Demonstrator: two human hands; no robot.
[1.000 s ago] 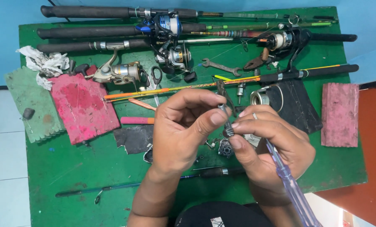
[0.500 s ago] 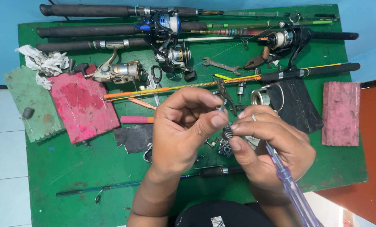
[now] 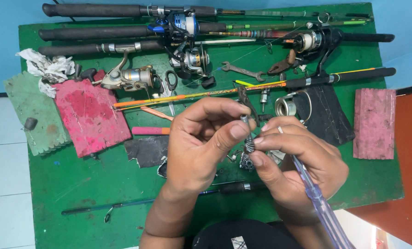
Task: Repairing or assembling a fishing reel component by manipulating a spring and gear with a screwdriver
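Note:
Both my hands are raised over a green table (image 3: 77,184). My left hand (image 3: 199,143) pinches the top of a small metal shaft with a gear (image 3: 247,136) between thumb and fingers. My right hand (image 3: 298,163) grips the lower end of the same part with thumb and forefinger, and a translucent purple tool handle (image 3: 319,203) runs down out of its palm. Small dark reel parts (image 3: 245,161) lie on the table just under the fingers.
Several fishing rods (image 3: 123,27) and spinning reels (image 3: 127,78) lie across the far side. Pink foam blocks (image 3: 93,115) (image 3: 374,122), a green foam pad (image 3: 31,115), a wrench (image 3: 243,71), scissors (image 3: 170,85), pliers (image 3: 282,64), a black cloth (image 3: 326,113) and crumpled paper (image 3: 47,69) are spread around.
My fingers have shifted very slightly on the small shaft; the hands stay in the same place and nothing on the table has moved.

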